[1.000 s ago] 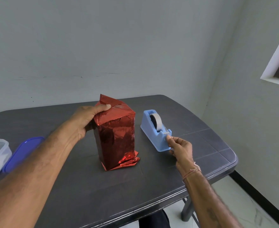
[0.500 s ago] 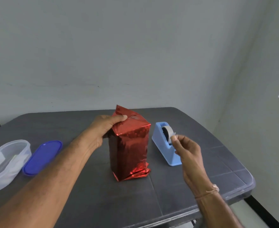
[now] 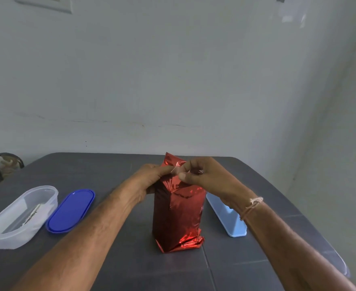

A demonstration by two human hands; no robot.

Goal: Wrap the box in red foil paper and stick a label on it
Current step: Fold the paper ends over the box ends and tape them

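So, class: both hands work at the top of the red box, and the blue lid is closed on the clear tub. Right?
No. The head view shows the blue lid lying on the table beside the clear tub, not closed on it. The rest holds.

We see shiny red foil on the box, a pale blue dispenser, a deep blue lid, a clear tub, and a dark grey surface.
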